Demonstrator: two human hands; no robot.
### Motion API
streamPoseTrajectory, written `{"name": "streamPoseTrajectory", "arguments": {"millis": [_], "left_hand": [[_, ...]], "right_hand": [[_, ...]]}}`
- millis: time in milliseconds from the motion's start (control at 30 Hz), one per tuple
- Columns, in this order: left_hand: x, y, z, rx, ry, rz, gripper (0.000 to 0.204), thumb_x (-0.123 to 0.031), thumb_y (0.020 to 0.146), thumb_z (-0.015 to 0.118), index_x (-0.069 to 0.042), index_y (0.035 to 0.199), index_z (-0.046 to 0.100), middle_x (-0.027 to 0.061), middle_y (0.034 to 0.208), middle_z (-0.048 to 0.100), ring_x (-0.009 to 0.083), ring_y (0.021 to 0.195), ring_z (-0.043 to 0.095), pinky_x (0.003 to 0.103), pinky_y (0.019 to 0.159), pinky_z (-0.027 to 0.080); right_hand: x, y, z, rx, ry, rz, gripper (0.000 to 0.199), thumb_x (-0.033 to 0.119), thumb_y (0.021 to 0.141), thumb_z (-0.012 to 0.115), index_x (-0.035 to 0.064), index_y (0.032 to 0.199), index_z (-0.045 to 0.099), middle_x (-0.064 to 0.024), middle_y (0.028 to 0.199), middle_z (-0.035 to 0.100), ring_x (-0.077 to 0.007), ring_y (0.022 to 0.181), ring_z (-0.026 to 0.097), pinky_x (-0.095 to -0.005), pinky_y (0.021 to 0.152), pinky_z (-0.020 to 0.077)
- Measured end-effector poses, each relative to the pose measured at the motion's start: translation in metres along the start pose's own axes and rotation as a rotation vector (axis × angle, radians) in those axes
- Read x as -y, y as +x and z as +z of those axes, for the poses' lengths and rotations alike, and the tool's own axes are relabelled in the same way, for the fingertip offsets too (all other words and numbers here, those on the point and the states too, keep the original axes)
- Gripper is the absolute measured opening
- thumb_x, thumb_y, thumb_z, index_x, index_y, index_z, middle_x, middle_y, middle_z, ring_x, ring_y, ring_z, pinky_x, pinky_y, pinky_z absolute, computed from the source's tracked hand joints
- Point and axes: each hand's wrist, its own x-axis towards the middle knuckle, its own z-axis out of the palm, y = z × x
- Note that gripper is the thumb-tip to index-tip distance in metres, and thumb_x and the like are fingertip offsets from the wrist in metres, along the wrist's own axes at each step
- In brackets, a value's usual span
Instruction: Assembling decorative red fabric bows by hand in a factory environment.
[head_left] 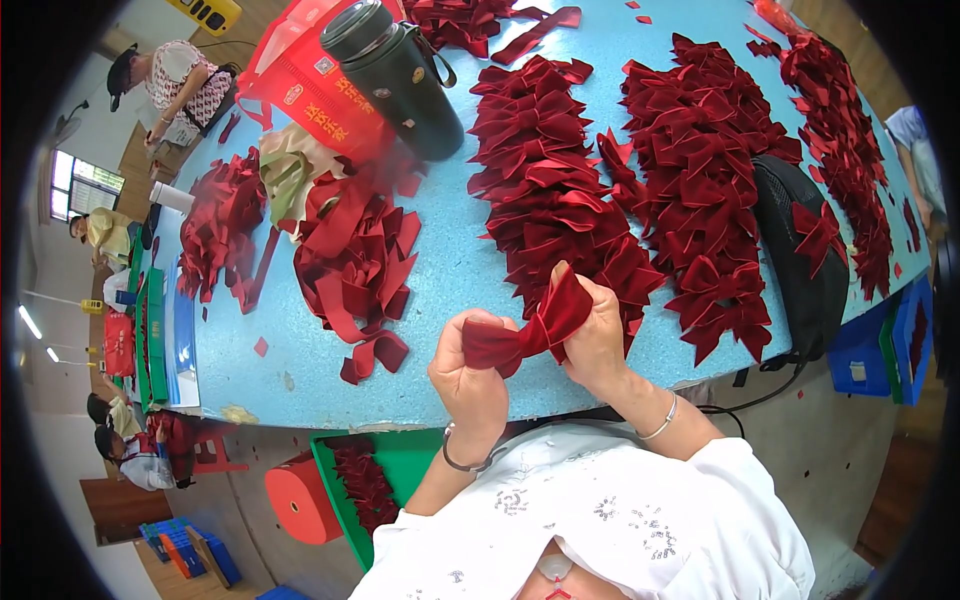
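Between my two hands, just above the near edge of the blue table, is a dark red velvet bow. My left hand pinches its left loop, thumb on top. The right loop is gripped by my right hand, its fingers partly hidden behind the fabric. Just beyond my hands lies a long row of finished red bows, packed closely together. A loose heap of cut red ribbon strips sits to the left of my hands.
A wider pile of bows and a black bag lie on the right. A dark flask stands by a red bag at the far left. Below the table edge is a green crate holding bows. Other people sit further left.
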Motion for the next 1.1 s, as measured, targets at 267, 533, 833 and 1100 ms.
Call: {"name": "streamPoseTrajectory", "arguments": {"millis": [267,533,833,1100], "left_hand": [[0.003,-0.001,0.000,-0.060,0.059,-0.013,0.016,-0.016,0.090,0.054,-0.003,0.081,0.052,0.0026,0.065,0.054,0.0054,0.048,0.042,0.019,0.040,0.031],[0.024,-0.002,-0.013,-0.076,0.000,-0.011,0.010,-0.009,0.090,0.053,-0.001,0.083,0.052,-0.0005,0.072,0.054,0.0037,0.058,0.045,0.018,0.049,0.037],[0.019,0.003,-0.004,-0.136,-0.044,-0.007,0.005,-0.004,0.088,0.051,0.000,0.086,0.053,0.0000,0.073,0.055,0.0052,0.067,0.049,0.019,0.060,0.042],[0.026,0.003,-0.010,-0.137,0.018,0.054,0.006,-0.003,0.086,0.048,-0.001,0.087,0.053,0.0028,0.073,0.056,0.0072,0.059,0.051,0.021,0.050,0.042]], "right_hand": [[-0.002,-0.003,-0.002,-0.001,-0.022,-0.045,0.036,0.030,0.096,0.046,0.0099,0.067,0.051,0.0023,0.054,0.049,-0.0038,0.043,0.042,-0.0211,0.038,0.0304],[-0.003,0.001,0.003,-0.109,0.024,0.006,0.036,0.031,0.096,0.045,0.0088,0.069,0.049,-0.0008,0.055,0.052,-0.0088,0.041,0.045,-0.0230,0.036,0.0336],[0.003,0.003,0.001,-0.083,0.028,0.037,0.033,0.028,0.096,0.045,0.0078,0.070,0.049,-0.0033,0.055,0.052,-0.0113,0.041,0.046,-0.0244,0.036,0.0329],[0.004,0.000,-0.004,-0.091,0.051,0.103,0.031,0.027,0.096,0.046,0.0072,0.073,0.049,-0.0031,0.056,0.052,-0.0103,0.042,0.046,-0.0246,0.036,0.0327]]}}
